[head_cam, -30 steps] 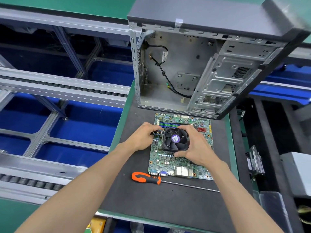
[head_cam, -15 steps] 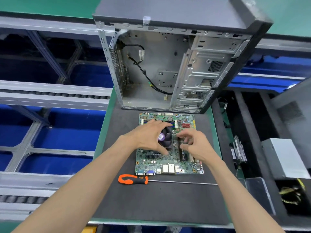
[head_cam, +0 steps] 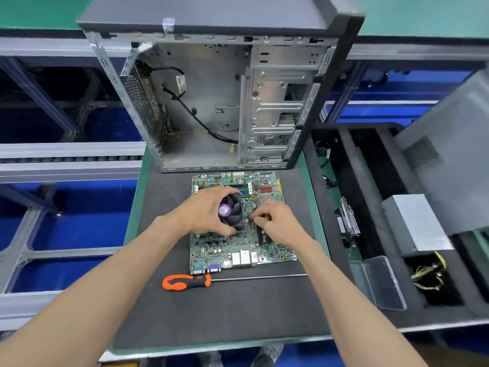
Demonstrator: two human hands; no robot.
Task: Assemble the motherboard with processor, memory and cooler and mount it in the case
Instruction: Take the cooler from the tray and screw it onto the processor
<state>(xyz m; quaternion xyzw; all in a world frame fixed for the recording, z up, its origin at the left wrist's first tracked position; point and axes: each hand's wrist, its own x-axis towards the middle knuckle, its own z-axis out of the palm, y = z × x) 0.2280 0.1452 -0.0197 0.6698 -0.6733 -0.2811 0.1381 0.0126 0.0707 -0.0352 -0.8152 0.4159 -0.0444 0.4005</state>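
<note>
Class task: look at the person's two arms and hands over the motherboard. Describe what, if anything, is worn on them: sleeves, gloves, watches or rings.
Both forearms are bare right to the bottom edge of the picture, with no sleeves showing. The left hand and the right hand wear no gloves. No watch, wrist strap or bracelet shows on either wrist, and no ring is visible on the fingers that can be seen.

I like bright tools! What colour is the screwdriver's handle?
Orange with black, on the screwdriver; head view.
</note>
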